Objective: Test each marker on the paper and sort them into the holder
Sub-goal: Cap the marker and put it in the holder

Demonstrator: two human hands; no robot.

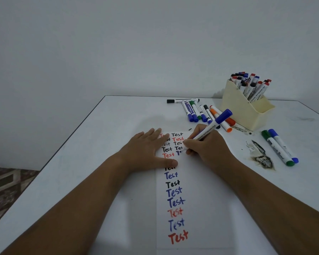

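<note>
The white counter (81, 181) fills the view, and a long sheet of paper (201, 208) runs down its middle, covered with the word "Test" in black, red and blue. At the far right stands a cream holder (245, 109) packed with markers, with a loose row of markers (197, 111) lying just left of it. My left hand (145, 150) presses flat on the paper, fingers straight and spread. My right hand (208, 144) has its fingers clamped on a blue marker (213, 125), tip down on the paper beside the second column. Near the right edge lie a green and a blue marker (280, 147) side by side.
</note>
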